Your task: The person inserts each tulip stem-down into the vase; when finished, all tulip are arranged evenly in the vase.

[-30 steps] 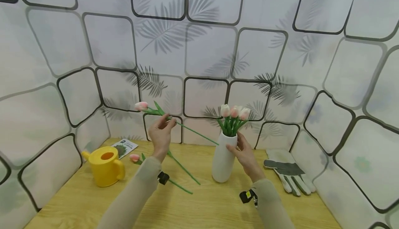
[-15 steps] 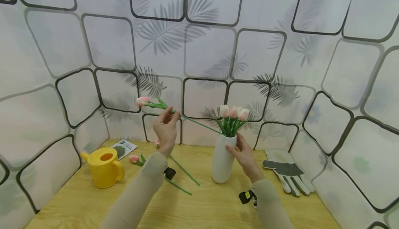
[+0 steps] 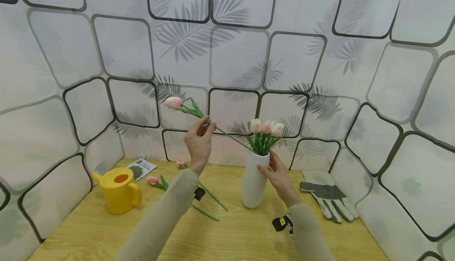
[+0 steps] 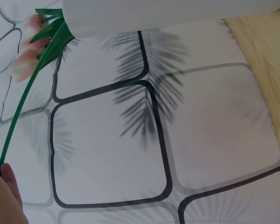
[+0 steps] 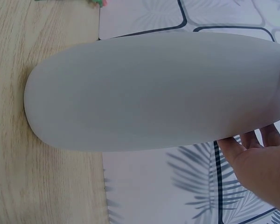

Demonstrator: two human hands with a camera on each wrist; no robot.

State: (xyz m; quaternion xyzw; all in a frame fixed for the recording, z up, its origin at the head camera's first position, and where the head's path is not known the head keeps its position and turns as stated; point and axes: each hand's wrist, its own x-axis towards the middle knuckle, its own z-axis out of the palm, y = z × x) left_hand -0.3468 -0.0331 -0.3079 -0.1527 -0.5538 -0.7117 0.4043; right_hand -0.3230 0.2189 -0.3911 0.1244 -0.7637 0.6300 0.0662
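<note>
My left hand (image 3: 199, 142) pinches the green stem of a pink-and-white tulip (image 3: 173, 102) below its leaves, bloom up and to the left. The stem slopes down right, its lower end at the mouth of a tall white vase (image 3: 253, 182). Whether the tip is inside the mouth, I cannot tell. Several pale pink tulips (image 3: 266, 127) stand in that vase. My right hand (image 3: 281, 174) grips the upper right side of the vase, which stands on the table. The right wrist view shows fingers (image 5: 231, 148) against its wall. In the left wrist view the held stem (image 4: 18, 114) reaches the leaves at the vase mouth.
Two more tulips lie on the wooden table (image 3: 231, 241), one bloom (image 3: 153, 180) left of the forearm and another bloom (image 3: 180, 162) behind it. A yellow watering can (image 3: 115, 198) and a printed packet (image 3: 142, 168) are left. Grey-white gloves (image 3: 328, 198) lie right.
My left hand has moved right and up with the tulip, bringing its stem's lower end from in front of the vase to the mouth. The right hand and vase have stayed put.
</note>
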